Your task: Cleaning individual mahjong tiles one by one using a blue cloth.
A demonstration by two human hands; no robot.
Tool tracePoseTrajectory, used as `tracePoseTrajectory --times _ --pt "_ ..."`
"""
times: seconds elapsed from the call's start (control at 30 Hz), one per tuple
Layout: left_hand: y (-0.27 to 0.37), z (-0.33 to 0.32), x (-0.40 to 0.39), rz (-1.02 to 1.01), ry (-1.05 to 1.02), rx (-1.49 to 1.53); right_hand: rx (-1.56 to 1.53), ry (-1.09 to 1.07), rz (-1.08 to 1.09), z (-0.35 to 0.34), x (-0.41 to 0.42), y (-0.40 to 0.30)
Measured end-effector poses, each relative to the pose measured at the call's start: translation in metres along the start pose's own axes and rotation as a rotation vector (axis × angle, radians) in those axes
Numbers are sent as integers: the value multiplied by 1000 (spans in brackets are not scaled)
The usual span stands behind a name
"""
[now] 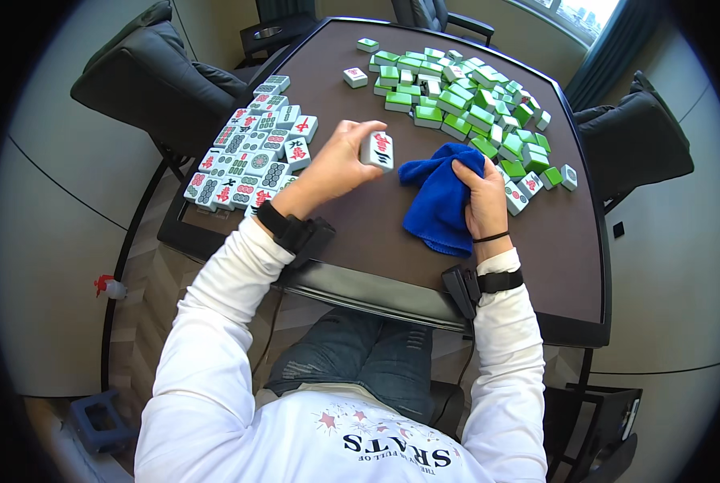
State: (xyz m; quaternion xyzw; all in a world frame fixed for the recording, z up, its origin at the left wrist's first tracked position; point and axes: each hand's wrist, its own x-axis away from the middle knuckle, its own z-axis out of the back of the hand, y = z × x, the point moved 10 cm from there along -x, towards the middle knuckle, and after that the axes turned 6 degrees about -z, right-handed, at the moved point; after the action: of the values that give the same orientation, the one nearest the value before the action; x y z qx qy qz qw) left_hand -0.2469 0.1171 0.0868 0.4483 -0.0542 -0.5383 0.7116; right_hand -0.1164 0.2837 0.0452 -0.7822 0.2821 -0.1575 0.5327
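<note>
Between thumb and fingers, my left hand grips a mahjong tile above the table, its red and black character face turned up. My right hand clasps a blue cloth, which hangs loosely to the left of the fingers. Left of my left hand, face-up mahjong tiles lie in close rows, some hidden behind my wrist. A loose pile of mahjong tiles, mostly green backs up, spreads beyond the cloth and to its right. One face-up tile lies apart near the pile's left side.
Everything lies on a brown mahjong table with a raised black rim. Dark padded chairs stand at the left, right and far side. A black strap with a device sits on each wrist, with cables hanging down.
</note>
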Motion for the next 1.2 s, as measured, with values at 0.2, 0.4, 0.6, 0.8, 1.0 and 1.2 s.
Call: tracePoseTrajectory --times 0.2,0.4,0.6,0.8,1.0,1.2 --pt "-81 122 24 294 37 -332 84 -6 20 -11 6 -4" --pt "-150 186 51 548 -32 -432 159 -28 15 -22 9 -6" --pt "-139 173 32 519 -281 -593 194 -31 19 -19 11 -6" --pt "-100 129 -81 167 -159 -652 281 -47 12 -29 14 -9" --pt "-88 27 -187 -38 -30 -764 320 -23 -11 -23 14 -7" --pt "-126 -30 -225 113 -246 -920 347 -22 -4 -22 13 -3"
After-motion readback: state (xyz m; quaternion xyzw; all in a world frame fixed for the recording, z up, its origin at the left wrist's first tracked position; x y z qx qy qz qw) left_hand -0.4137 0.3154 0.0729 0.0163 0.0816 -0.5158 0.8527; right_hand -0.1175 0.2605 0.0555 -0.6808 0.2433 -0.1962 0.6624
